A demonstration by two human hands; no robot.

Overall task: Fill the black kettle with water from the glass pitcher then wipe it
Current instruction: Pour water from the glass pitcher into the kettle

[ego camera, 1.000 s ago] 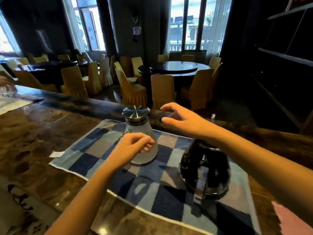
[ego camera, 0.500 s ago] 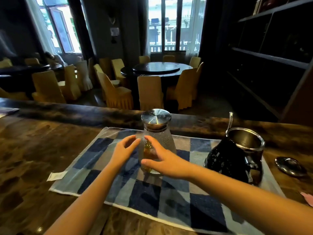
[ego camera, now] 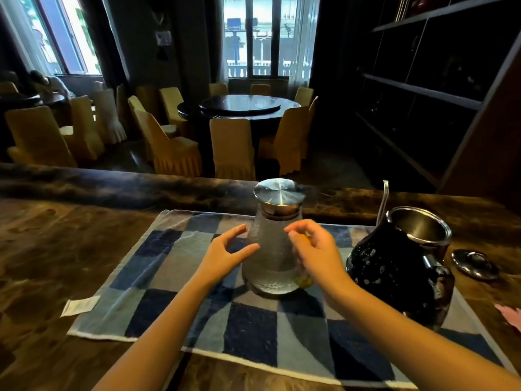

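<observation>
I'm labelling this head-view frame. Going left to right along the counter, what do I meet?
white tag → left hand → glass pitcher → right hand → black kettle → kettle lid → pink cloth

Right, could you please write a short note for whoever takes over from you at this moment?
Left hand: open, at the pitcher's left side.
Right hand: fingers curled at its right side; grip unclear.
Pitcher upright on the towel, pitcher lid on.
Kettle right of it on the towel, open; kettle lid lies on the counter.
Done: kettle opened.
Left: pour, then wipe.
</observation>
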